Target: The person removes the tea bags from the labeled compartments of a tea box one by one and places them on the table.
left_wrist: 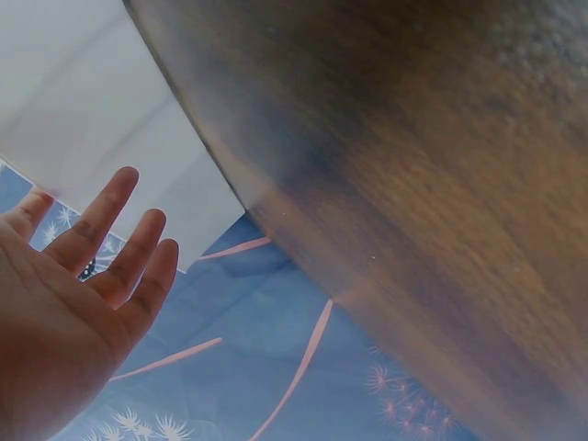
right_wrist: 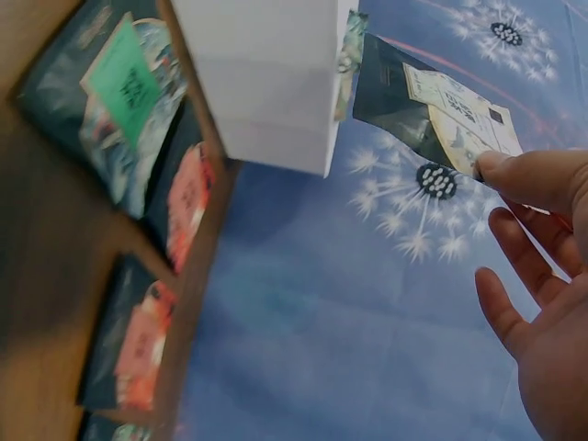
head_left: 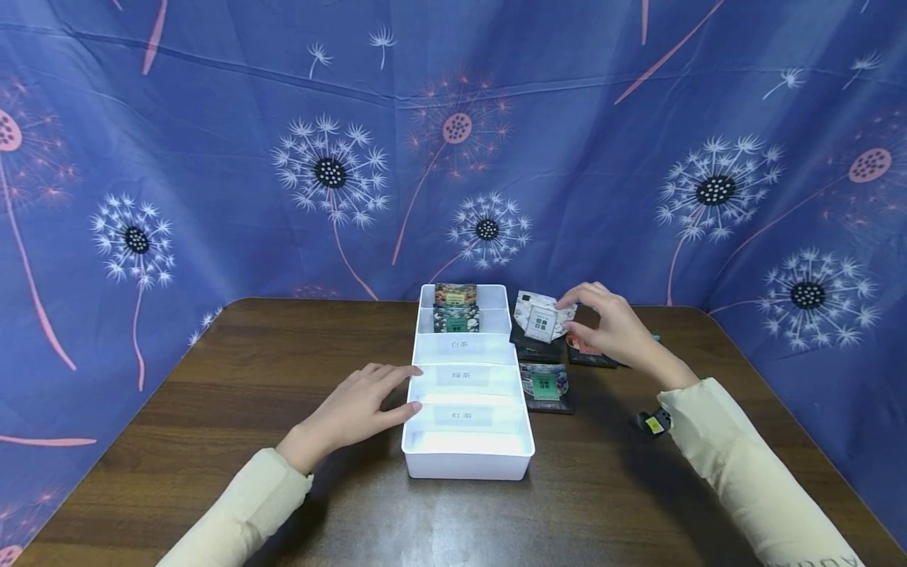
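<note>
My right hand (head_left: 612, 323) pinches a tea sachet (head_left: 542, 321) with a white label by its right edge, just right of the box. In the right wrist view, the thumb lies on the corner of this sachet (right_wrist: 455, 106), whose other end is black. My left hand (head_left: 361, 405) touches the left rim of a long white divided box (head_left: 468, 466), fingers extended and thumb apart. From the left wrist, that hand (left_wrist: 83, 294) shows its palm beside the white box wall (left_wrist: 101, 92). Two sachets stand in the box's far compartments, one yellow-labelled (head_left: 456, 298), one green-labelled (head_left: 457, 324).
Right of the box lie a green-labelled sachet (head_left: 546, 387) and a red-labelled sachet (head_left: 590, 354), with other dark sachets. Labelled dividers (head_left: 460, 376) cross the box. A small black device (head_left: 653, 424) sits at the right wrist. A blue dandelion cloth (head_left: 567, 142) hangs behind the wooden table (head_left: 234, 378).
</note>
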A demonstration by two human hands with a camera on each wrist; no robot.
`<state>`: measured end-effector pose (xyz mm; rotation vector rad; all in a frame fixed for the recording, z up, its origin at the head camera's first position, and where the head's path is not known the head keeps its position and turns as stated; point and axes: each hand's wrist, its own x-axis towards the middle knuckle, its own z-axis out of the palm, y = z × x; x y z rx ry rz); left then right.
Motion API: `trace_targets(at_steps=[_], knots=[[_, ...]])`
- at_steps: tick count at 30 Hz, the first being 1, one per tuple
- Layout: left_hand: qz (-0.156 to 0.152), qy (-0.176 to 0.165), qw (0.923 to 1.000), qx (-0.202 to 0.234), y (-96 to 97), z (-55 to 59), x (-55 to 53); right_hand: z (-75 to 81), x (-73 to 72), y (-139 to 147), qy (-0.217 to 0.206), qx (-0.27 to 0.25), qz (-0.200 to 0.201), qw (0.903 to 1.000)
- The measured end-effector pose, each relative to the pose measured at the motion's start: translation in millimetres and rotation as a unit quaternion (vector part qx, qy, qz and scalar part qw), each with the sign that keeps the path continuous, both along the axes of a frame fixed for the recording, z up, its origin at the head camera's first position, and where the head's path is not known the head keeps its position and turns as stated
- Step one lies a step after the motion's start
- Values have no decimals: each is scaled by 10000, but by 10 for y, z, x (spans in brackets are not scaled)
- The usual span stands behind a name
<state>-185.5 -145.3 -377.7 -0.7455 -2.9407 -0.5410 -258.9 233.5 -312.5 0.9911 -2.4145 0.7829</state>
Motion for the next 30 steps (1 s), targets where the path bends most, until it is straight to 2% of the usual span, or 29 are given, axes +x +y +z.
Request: trace_targets(at_steps=[7, 17, 26, 30], knots=[[7, 10, 10000, -23, -3, -5, -3, -153, 31, 172, 74, 88, -288, 9995], [6, 26, 10000, -25, 3, -13, -6, -326, 79, 418, 183, 65, -378, 9991], [15, 36, 10000, -38, 5, -15, -7, -458, 118, 670, -121, 164, -625, 9978], [10, 42, 10000, -40, 0, -15, -6, -510, 127, 759, -178, 90, -608, 9979]])
